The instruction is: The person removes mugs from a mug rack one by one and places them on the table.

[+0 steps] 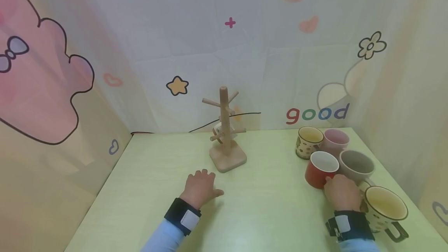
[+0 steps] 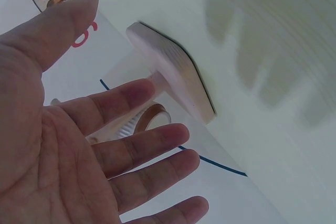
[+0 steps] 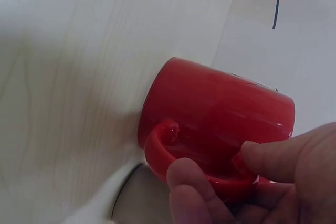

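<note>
A red mug [image 1: 319, 167] stands at the front of a cluster of mugs on the right of the pale green table [image 1: 273, 213]. My right hand [image 1: 338, 189] grips its handle [image 3: 170, 153]; in the right wrist view the thumb and a finger [image 3: 191, 195] pinch around it on the red mug [image 3: 220, 114]. My left hand [image 1: 202, 184] lies open, palm down, just above the table in front of a wooden mug tree [image 1: 226, 135]. The left wrist view shows the open left hand [image 2: 105, 129] with straight spread fingers, and the tree's square base [image 2: 173, 72] beyond.
Around the red mug stand a spotted yellow mug [image 1: 308, 141], a pink mug [image 1: 336, 140], a grey mug [image 1: 357, 165] and a larger spotted mug [image 1: 385, 207] by my right wrist. A small pale object [image 1: 218, 129] hangs on the tree. Patterned cloth walls enclose three sides.
</note>
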`<state>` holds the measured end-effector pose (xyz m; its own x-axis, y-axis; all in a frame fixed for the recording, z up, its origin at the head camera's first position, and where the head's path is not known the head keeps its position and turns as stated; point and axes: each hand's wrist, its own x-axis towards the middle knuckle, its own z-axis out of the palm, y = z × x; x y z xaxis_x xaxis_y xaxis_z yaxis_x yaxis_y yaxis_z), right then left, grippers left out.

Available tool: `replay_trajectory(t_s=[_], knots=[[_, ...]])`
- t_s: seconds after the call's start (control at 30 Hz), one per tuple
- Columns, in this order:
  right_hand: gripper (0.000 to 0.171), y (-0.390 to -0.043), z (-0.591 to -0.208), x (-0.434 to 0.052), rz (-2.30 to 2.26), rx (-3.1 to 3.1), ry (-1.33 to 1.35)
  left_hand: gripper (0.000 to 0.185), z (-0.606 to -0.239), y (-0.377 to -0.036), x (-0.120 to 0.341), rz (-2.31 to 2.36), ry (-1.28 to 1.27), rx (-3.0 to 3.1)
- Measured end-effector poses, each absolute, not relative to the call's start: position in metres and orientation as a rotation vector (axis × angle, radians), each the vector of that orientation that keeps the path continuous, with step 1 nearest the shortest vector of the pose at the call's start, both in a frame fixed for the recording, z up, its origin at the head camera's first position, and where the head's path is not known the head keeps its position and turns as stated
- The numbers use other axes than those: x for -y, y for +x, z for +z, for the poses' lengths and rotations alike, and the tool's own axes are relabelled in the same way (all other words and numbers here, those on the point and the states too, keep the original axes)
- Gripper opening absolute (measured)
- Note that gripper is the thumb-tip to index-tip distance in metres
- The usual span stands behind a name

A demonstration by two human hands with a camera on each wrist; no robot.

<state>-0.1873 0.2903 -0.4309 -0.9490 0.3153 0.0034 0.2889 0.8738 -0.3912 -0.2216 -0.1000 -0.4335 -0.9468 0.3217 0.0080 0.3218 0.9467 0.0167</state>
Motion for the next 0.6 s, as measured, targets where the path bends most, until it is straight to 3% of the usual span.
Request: replay_trajectory(t_s=[0.6], knots=[[0.042,-0.175,-0.405,-0.279,0.572,2.930,-0.524,0.055,-0.431,-0.221,0.101,-0.036,-0.504,3.093]])
